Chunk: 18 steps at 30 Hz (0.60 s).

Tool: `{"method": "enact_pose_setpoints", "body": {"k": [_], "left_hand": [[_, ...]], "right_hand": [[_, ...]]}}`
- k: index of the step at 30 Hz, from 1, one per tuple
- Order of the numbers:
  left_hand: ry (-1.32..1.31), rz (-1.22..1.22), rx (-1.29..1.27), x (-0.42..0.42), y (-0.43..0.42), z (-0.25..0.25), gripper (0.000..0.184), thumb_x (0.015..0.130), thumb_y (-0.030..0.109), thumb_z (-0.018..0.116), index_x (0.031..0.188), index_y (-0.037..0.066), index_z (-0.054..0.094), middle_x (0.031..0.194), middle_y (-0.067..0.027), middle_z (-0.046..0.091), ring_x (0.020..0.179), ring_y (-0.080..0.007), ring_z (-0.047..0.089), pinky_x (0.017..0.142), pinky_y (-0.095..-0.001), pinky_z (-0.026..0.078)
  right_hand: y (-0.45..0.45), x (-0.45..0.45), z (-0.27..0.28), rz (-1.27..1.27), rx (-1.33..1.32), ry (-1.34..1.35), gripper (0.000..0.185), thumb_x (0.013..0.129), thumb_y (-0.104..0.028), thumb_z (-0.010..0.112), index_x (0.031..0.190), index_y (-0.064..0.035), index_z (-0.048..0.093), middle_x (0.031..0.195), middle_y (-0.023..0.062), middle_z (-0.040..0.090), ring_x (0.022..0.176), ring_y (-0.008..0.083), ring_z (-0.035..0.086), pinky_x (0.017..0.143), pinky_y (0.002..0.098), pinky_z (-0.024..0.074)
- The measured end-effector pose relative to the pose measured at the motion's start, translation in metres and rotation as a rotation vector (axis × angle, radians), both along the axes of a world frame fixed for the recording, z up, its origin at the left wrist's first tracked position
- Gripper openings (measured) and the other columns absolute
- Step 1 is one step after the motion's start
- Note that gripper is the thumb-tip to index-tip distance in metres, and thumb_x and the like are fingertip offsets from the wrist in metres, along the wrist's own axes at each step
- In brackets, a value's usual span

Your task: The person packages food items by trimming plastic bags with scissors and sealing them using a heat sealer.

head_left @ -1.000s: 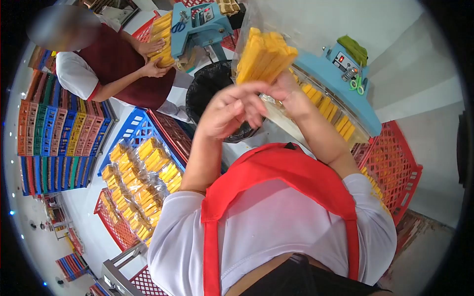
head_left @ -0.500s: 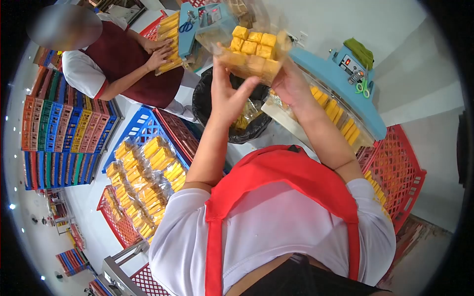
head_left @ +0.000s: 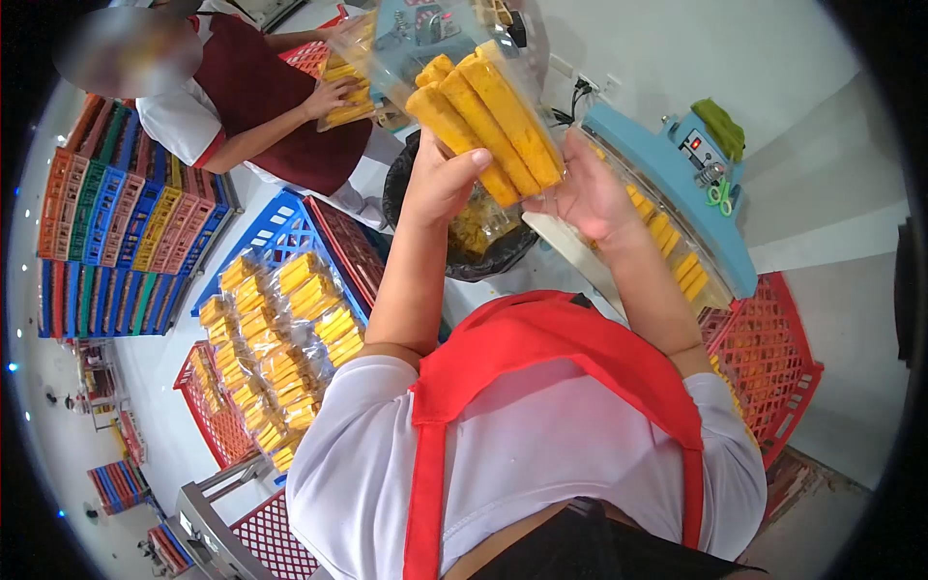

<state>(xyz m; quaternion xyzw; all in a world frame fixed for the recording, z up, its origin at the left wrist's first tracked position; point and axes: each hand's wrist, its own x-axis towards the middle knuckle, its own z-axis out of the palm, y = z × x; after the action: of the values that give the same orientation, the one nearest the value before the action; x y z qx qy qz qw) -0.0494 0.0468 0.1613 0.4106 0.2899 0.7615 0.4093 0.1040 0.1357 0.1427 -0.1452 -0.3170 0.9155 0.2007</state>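
Note:
A clear plastic bag of long yellow sticks point(head_left: 488, 121) is held up in front of me, tilted, its loose film spreading toward the upper left. My left hand point(head_left: 440, 179) grips the bag's left side, with the thumb over the sticks. At the lower right end of the bag is my right hand point(head_left: 594, 188), its fingers spread and its palm against the film. Just right of it stands a blue sealing machine point(head_left: 667, 193) with more yellow sticks lying along its front. Below the bag is a black-lined bin point(head_left: 493, 256) with yellow scraps and plastic inside.
A co-worker in a dark red apron point(head_left: 280, 97) handles another bag at the upper left. Filled bags lie on a blue crate point(head_left: 261, 232). Red crates point(head_left: 768, 358) stand at the right, and stacked coloured crates point(head_left: 135, 213) at the far left. Green scissors point(head_left: 719, 197) hang on the machine.
The bag has turned from showing the sticks' square ends to showing their long sides. My right hand has opened out beside it. The co-worker's hands have shifted.

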Motion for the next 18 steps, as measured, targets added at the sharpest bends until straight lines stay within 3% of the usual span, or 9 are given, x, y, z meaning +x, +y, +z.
{"method": "enact_pose_setpoints", "body": {"k": [4,12,15,18], "left_hand": [[-0.063,-0.093,-0.015,0.0,-0.004,0.002,0.069,0.064,0.016,0.067,0.121,0.001,0.03,0.112,-0.0085,0.046,0.106,-0.0204,0.046,0.09,-0.0335,0.035],[-0.081,-0.137,-0.013,-0.008,-0.009,-0.008,0.072,0.064,0.017,0.068,0.122,0.002,0.03,0.114,-0.0082,0.046,0.107,-0.0208,0.045,0.091,-0.0341,0.035],[-0.099,-0.177,0.03,-0.008,-0.009,-0.008,0.064,0.07,0.016,0.064,0.123,0.003,0.03,0.116,-0.0074,0.045,0.107,-0.021,0.045,0.091,-0.0341,0.035],[-0.135,-0.069,0.001,-0.002,-0.005,-0.004,0.052,0.079,0.016,0.056,0.123,0.003,0.032,0.118,-0.0067,0.045,0.108,-0.0204,0.044,0.091,-0.034,0.035]], "right_hand": [[-0.002,0.001,-0.003,0.148,0.041,0.155,0.046,0.084,-0.034,0.046,0.12,-0.0056,0.039,0.108,0.0092,0.053,0.092,0.0187,0.056,0.072,0.0345,0.0487],[-0.01,0.0,0.006,0.089,0.122,0.206,0.045,0.083,-0.023,0.05,0.121,-0.0014,0.037,0.109,0.0084,0.052,0.097,0.0174,0.054,0.076,0.0324,0.0476],[-0.012,-0.001,0.001,0.016,0.159,0.21,0.042,0.082,-0.018,0.05,0.119,-0.0006,0.039,0.109,0.0085,0.052,0.095,0.0174,0.054,0.078,0.0316,0.0464],[-0.021,-0.004,0.002,-0.148,0.185,0.172,0.04,0.081,-0.013,0.051,0.118,-0.0002,0.04,0.109,0.0082,0.052,0.094,0.0171,0.054,0.08,0.0307,0.0447]]}}
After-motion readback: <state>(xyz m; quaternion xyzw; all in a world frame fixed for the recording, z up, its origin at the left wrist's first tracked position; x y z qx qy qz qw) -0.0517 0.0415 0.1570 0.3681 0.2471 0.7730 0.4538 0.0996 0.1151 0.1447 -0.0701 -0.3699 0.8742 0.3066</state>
